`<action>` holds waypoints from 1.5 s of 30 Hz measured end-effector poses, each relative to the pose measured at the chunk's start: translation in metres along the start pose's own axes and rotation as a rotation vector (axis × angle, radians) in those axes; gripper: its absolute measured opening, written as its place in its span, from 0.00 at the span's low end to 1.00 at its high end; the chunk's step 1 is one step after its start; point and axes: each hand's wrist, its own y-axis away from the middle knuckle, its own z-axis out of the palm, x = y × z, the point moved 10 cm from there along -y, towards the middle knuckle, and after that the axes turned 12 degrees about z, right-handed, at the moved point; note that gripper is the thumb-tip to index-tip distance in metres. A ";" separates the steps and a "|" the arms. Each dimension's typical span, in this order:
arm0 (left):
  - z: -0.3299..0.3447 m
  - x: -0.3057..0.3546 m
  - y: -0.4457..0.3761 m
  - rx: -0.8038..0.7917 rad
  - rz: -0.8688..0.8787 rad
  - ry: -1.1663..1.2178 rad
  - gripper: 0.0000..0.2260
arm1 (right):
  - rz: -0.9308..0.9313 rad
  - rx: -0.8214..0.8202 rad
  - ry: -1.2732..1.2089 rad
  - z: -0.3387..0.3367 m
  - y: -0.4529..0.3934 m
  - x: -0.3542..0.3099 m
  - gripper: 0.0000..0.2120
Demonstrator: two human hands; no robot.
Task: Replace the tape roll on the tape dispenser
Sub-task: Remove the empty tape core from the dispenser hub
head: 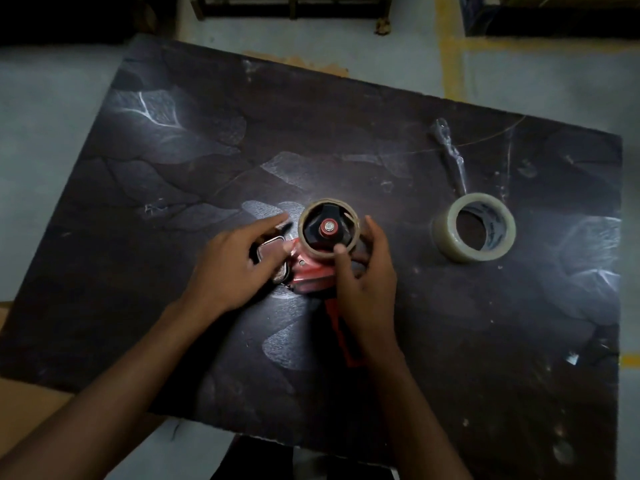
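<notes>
Mid-bench (173, 140), left grip (239, 261) pins the dispenser (311, 271) steady; right grip (363, 268) pinches the spent core (304, 220) for removal; fresh roll (473, 227) waits near the right edge.

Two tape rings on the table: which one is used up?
The brown cardboard core on the red dispenser, between both hands. It is bare cardboard, while the clear roll lying apart to the right still carries thick tape.

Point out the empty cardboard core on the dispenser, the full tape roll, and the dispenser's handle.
empty cardboard core (306, 216), head view, on its upper-left rim.
full tape roll (500, 242), head view, on its outer right side.
dispenser handle (346, 344), head view, on the red grip below the right wrist.
</notes>
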 end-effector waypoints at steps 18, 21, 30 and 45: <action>0.036 -0.002 -0.042 0.125 -0.113 0.277 0.19 | 0.153 -0.005 -0.115 0.003 -0.044 -0.001 0.16; 0.035 -0.004 -0.041 0.161 -0.118 0.270 0.22 | 0.164 -0.008 -0.175 0.005 -0.043 0.002 0.17; 0.032 -0.007 -0.035 0.255 -0.068 0.402 0.19 | 0.222 -0.068 -0.395 0.004 -0.036 0.004 0.14; 0.032 -0.014 -0.025 0.371 -0.069 0.628 0.16 | 0.157 -0.068 -0.598 -0.009 -0.032 -0.012 0.19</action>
